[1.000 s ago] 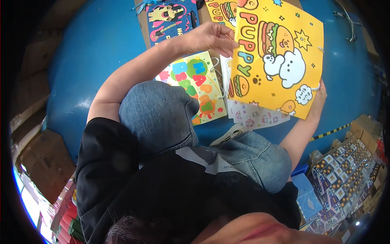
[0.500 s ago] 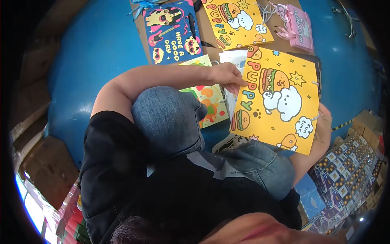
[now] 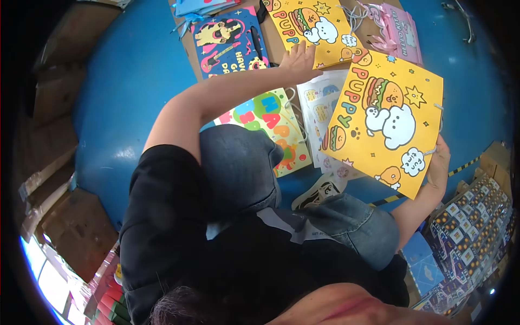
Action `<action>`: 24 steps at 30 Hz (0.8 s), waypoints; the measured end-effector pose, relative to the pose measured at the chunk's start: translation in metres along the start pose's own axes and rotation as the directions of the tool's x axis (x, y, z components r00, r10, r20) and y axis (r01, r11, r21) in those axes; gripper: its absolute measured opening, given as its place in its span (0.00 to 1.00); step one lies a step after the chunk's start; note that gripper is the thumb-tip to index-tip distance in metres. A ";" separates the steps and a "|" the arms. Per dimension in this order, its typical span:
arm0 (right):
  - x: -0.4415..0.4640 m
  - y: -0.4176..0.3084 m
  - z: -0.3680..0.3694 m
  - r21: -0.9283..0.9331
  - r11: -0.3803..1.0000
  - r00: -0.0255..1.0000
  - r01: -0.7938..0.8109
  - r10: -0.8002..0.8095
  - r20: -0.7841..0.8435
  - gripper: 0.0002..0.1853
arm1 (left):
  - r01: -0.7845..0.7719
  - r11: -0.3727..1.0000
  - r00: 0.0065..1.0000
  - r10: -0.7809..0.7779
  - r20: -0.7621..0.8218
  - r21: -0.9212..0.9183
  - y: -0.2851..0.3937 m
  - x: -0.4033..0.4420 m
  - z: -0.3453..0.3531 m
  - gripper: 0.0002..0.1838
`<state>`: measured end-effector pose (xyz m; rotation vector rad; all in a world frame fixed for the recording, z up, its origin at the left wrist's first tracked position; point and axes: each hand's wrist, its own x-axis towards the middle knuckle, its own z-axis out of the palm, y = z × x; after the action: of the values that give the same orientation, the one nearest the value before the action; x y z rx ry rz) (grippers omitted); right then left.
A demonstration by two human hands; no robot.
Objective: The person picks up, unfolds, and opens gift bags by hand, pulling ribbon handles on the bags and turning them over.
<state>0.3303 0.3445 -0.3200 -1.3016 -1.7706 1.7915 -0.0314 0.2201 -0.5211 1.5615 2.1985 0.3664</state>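
Observation:
My right hand (image 3: 440, 162) grips the handle-side edge of a yellow gift bag (image 3: 392, 114) with a white puppy, a burger and "PUPPY" lettering. Its fingers are partly hidden behind the bag, which is held up tilted before my knees. My left hand (image 3: 298, 60) has its fingers stretched out at the lower left corner of a second yellow puppy bag (image 3: 330, 46) on the brown cardboard surface (image 3: 273, 40). Below that hand are printed white sheets (image 3: 319, 100) and a pale green bag (image 3: 279, 127) with colourful letters and white cord handles.
A blue dog-and-guitar bag (image 3: 225, 40) lies at the upper left, and pink bags (image 3: 403, 35) with ribbons at the upper right. Patterned packages (image 3: 466, 233) are stacked at the lower right. Cardboard boxes (image 3: 81, 233) stand at the left on the blue floor (image 3: 124, 97).
My left hand has let go of the held bag's edge and moved up to the other puppy bag. The held bag has shifted right, uncovering more of the white sheets.

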 end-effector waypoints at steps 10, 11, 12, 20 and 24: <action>-0.009 0.019 -0.023 0.004 1.000 0.999 -0.013 0.013 -0.046 0.18 | 0.110 0.963 0.972 -0.156 0.178 0.247 -0.006 0.052 0.043 0.52; -0.009 0.023 -0.025 0.005 1.000 0.998 0.006 -0.006 -0.066 0.17 | 0.117 0.961 0.973 -0.161 0.166 0.249 -0.007 0.054 0.044 0.50; -0.008 0.027 -0.027 0.035 0.999 0.997 -0.017 0.019 -0.068 0.16 | 0.112 0.959 0.972 -0.160 0.170 0.258 -0.007 0.055 0.045 0.50; -0.011 0.044 -0.026 0.114 0.992 0.990 -0.055 0.069 -0.123 0.16 | -0.262 0.892 0.964 0.258 0.061 0.369 -0.067 0.056 -0.042 0.13; -0.010 0.050 -0.025 0.146 0.988 0.985 -0.051 0.074 -0.156 0.16 | -0.229 0.795 0.890 0.405 -0.210 0.561 -0.149 0.058 -0.084 0.20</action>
<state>0.3732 0.3436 -0.3575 -1.4147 -1.5051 1.7549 -0.2118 0.2271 -0.5238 2.3413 2.4041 0.1179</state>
